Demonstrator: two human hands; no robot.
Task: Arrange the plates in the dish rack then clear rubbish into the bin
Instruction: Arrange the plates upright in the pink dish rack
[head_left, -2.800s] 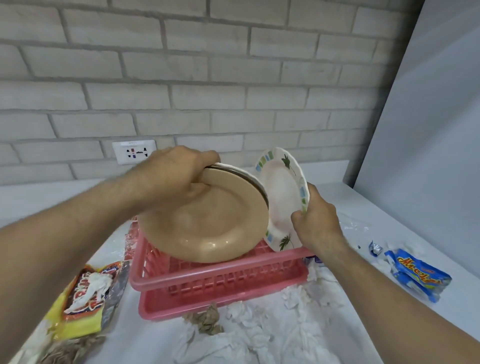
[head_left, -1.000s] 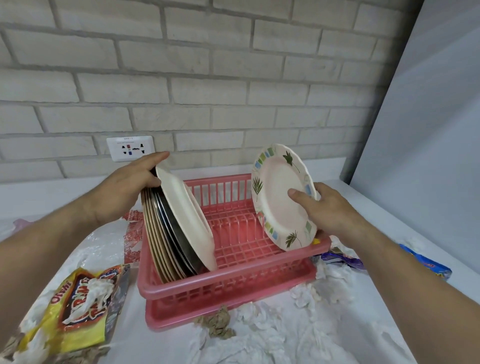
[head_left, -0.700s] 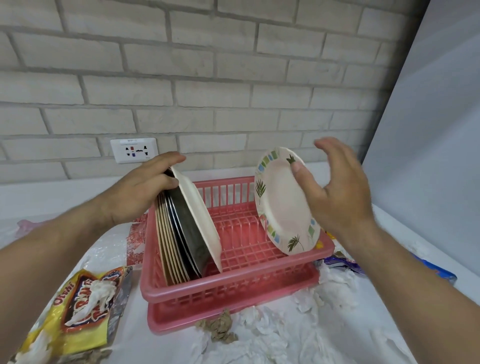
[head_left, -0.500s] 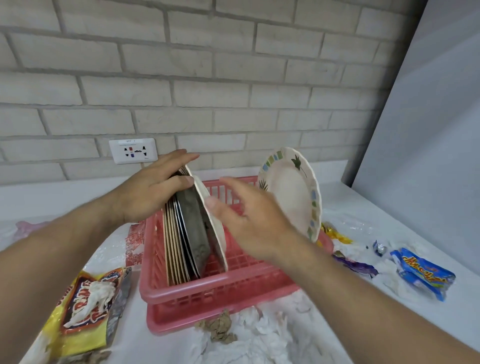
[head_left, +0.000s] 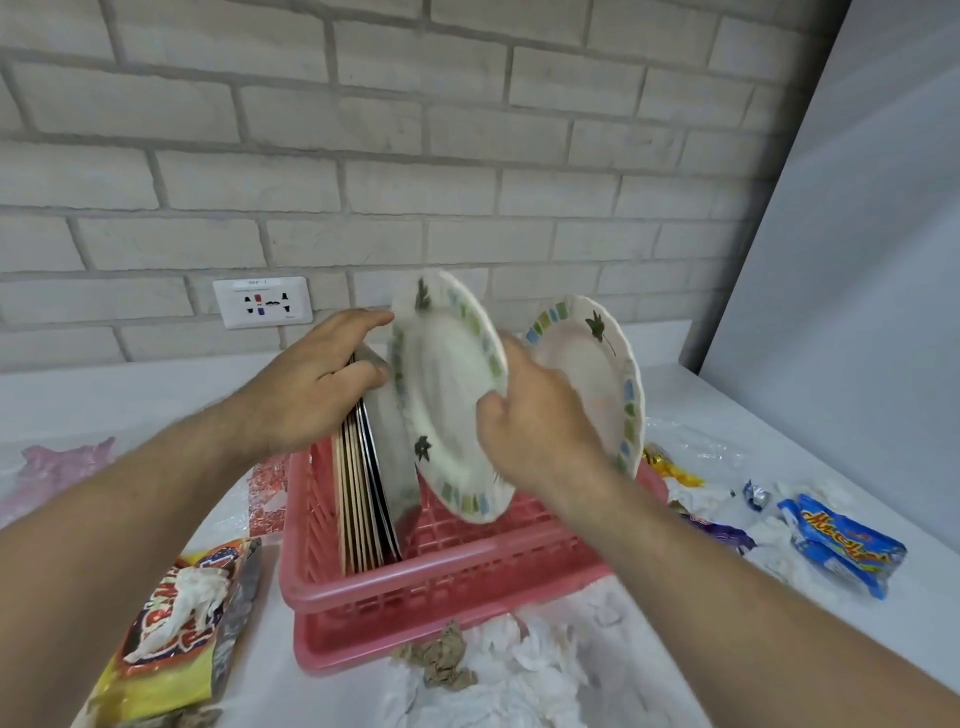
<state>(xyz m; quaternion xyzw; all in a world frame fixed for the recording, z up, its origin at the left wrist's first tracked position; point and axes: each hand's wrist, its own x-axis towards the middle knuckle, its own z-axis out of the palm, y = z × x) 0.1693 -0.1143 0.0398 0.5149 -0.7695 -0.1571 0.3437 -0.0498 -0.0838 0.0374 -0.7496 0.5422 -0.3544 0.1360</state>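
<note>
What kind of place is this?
Probably a home kitchen counter: a pink dish rack holding plates, a wall socket on a white brick wall, and snack wrappers scattered on the white countertop.

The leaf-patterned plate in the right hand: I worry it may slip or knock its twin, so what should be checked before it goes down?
1. Right hand grip on leaf-patterned plate: ok, fingers wrap its right edge.
2. Left hand steadying plate stack: ok.
3. Free floor in pink rack between stack and twin plate: ok.
4. Twin plate settled: cannot tell, its base is hidden.
5. Held plate upright: not ok, tilted.
</note>
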